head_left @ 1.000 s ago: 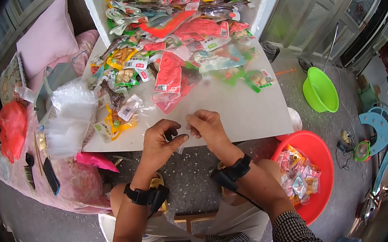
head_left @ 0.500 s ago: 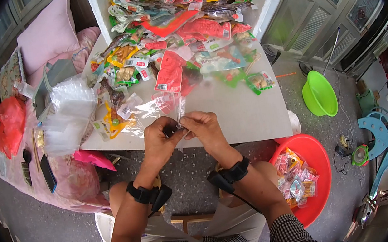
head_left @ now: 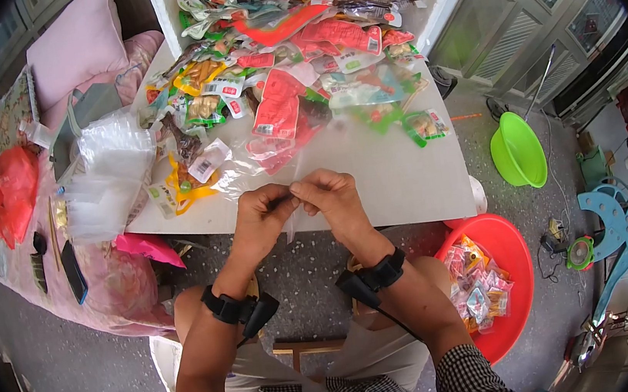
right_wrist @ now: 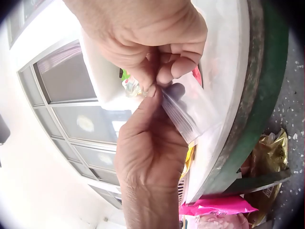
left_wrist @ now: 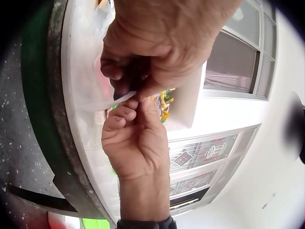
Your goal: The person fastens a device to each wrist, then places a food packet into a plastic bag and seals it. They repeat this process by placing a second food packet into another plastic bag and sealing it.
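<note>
Both hands meet at the front edge of the white table. My left hand and right hand each pinch the edge of a clear plastic bag, fingertips almost touching. The bag lies flat on the table beyond the hands, and a strip of it hangs below them. In the left wrist view the left hand is on top and the right hand below, with the bag's edge between them. The right wrist view shows the right hand and left hand pinching the bag.
A heap of snack packets covers the far half of the table. A stack of clear bags lies at its left edge. On the floor to the right stand a red basin holding packets and a green basin.
The hands have drawn closer together and lifted slightly over the table edge. The clear bag, barely visible a second ago, now lies spread beyond them.
</note>
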Tool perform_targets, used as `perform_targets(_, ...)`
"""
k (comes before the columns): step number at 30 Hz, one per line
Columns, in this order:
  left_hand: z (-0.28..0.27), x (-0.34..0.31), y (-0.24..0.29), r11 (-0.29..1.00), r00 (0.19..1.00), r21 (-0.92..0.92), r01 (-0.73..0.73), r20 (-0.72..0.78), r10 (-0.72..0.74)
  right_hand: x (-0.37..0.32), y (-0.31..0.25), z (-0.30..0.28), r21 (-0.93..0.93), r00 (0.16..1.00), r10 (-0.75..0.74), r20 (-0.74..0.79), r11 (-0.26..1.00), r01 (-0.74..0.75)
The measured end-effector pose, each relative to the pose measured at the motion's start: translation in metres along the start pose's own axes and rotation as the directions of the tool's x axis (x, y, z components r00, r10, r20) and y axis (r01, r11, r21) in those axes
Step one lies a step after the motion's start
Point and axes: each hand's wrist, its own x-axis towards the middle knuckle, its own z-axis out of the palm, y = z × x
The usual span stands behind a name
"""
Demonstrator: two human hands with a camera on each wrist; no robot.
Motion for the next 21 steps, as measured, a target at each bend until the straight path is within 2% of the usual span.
perform_targets(3, -0.004, -0.001, 0.01, 0.973, 0.977, -0.088, 0.214, 0.02, -0.213, -0.001, -0.002, 0.002, 0.039, 1.0, 0.029, 0.009, 0.999, -0.029)
perform_targets(6, -0.004, -0.002, 0.006, 0.957, 0.975, -0.187, 0.223, 0.025, -0.222, -0.001, -0.001, 0.001, 0.054, 0.998, 0.053, 0.018, 0.997, -0.054)
perform_targets(9, -0.003, -0.002, 0.007, 0.959, 0.977, -0.191, 0.211, 0.003, -0.214, 0.0, 0.002, 0.0, 0.067, 0.997, 0.07, 0.017, 0.995, -0.071)
perform_targets(12, 0.001, -0.002, -0.003, 0.996, 0.992, -0.044, 0.077, -0.098, -0.081, 0.001, 0.0, 0.001, 0.049, 0.997, 0.072, 0.007, 0.996, -0.072)
perform_targets(15, -0.002, -0.001, -0.003, 0.991, 0.989, -0.071, 0.116, -0.088, -0.122, 0.001, -0.001, 0.001, 0.032, 0.998, 0.057, 0.028, 0.998, -0.058)
perform_targets(18, -0.006, 0.002, -0.002, 0.874, 0.96, -0.413, 0.256, 0.004, -0.279, 0.0, 0.0, 0.001, 0.041, 0.998, 0.036, 0.054, 0.998, -0.039)
perform_targets(21, -0.012, 0.003, -0.004, 0.817, 0.946, -0.491, 0.303, 0.053, -0.32, 0.0, 0.001, 0.001, 0.064, 0.996, 0.006, 0.086, 0.998, -0.011)
